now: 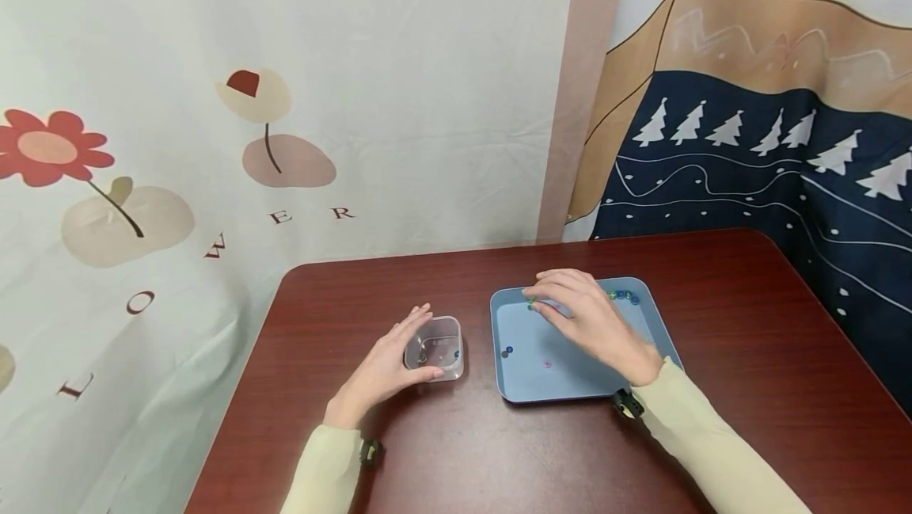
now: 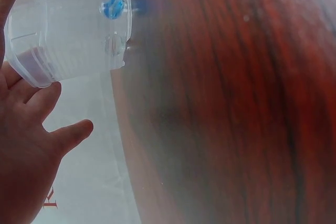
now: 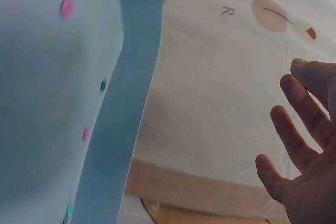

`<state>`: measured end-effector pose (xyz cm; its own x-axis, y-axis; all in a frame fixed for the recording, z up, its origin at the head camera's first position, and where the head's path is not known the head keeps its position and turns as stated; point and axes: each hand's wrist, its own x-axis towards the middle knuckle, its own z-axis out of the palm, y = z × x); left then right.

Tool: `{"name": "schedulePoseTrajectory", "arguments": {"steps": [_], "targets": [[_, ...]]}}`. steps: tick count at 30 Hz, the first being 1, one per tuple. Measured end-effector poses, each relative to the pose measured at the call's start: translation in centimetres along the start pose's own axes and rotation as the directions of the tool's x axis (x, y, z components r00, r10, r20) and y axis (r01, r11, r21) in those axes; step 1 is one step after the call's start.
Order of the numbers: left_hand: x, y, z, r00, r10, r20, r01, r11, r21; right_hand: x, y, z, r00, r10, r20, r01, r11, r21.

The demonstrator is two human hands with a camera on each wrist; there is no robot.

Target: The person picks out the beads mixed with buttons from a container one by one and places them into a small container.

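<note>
My left hand grips a clear plastic box on the table, thumb along its near side and fingers round its left side. Inside, against the wall, are a blue-swirled glass marble and a colourless one. To the right lies a shallow light-blue tray. Over its back part hovers my right hand, its thumb and index finger apart and nothing visible between them. Below these fingertips sits a small green piece. Nearer the tray's front is a small pink piece.
Several blue and green marbles line the tray's back right corner. A dark piece and a blue piece lie by its left wall. The brown wooden table meets a printed curtain at the back.
</note>
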<state>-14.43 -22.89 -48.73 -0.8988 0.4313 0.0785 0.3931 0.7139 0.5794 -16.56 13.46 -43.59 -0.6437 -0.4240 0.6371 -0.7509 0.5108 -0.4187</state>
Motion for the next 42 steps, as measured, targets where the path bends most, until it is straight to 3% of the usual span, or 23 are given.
{"name": "schedulePoseTrajectory", "arguments": {"steps": [9,23,42], "targets": [[0.0,0.1,0.0,1.0,-0.001,0.0,0.001,1.0,0.001,0.8,-2.2,2.5,0.999,0.031,0.028,-0.033,0.997,0.07],[0.0,0.0,0.1,0.999,0.033,-0.025,-0.033,0.999,0.004,1.4,-4.3,7.5,0.998,-0.054,0.028,0.05,0.993,0.106],[0.0,0.1,-0.1,0.999,0.037,-0.023,-0.037,0.999,0.026,2.1,-4.5,9.9,0.996,-0.056,0.064,0.048,0.992,0.114]]}}
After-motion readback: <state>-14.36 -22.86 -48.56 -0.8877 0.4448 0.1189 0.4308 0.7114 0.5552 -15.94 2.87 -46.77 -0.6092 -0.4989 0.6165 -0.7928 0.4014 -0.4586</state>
